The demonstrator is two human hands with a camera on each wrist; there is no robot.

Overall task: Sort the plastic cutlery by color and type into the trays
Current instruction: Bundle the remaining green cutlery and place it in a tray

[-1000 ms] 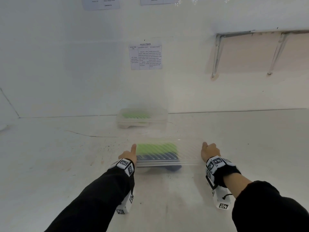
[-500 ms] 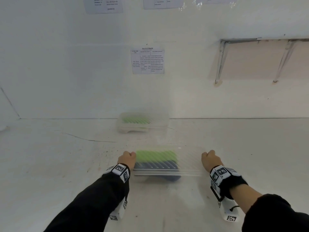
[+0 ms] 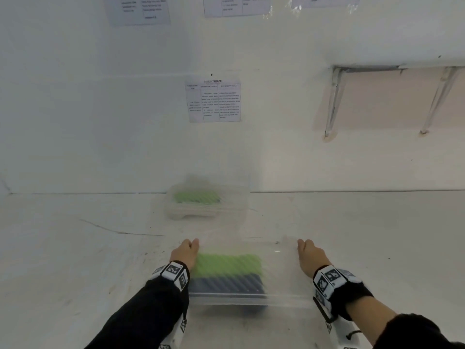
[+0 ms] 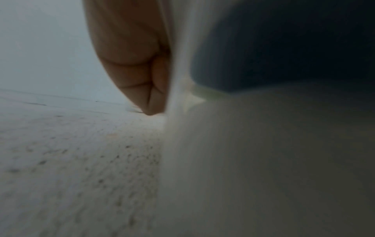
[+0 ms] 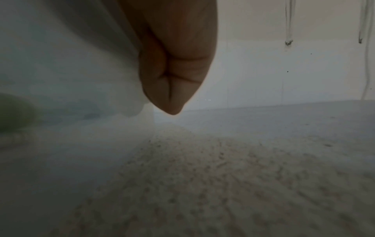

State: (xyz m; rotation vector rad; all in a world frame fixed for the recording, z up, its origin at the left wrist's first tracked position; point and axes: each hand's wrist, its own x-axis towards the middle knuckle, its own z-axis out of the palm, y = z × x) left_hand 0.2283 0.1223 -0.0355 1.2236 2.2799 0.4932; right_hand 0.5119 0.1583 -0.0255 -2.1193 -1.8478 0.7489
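Observation:
A clear plastic tray (image 3: 284, 265) sits between my hands, near the table's front. It holds a row of green cutlery (image 3: 227, 264) and, nearer me, a row of dark blue cutlery (image 3: 226, 283). My left hand (image 3: 185, 253) grips the tray's left end and my right hand (image 3: 310, 256) grips its right end. In the left wrist view, curled fingers (image 4: 138, 72) lie against the tray wall (image 4: 178, 64), with dark blue cutlery (image 4: 284, 40) behind it. The right wrist view shows my curled fingers (image 5: 178, 72) beside the blurred tray (image 5: 91, 48).
A second clear tray (image 3: 226, 212) with green cutlery (image 3: 197, 197) stands by the back wall. The white table (image 3: 75, 260) spreads to both sides. Paper sheets (image 3: 214, 100) hang on the wall, and a bracketed shelf (image 3: 390, 69) is mounted at the upper right.
Both hands and the tray between them have come closer to me. The left finger and right thumb that stuck out a second ago are now curled in.

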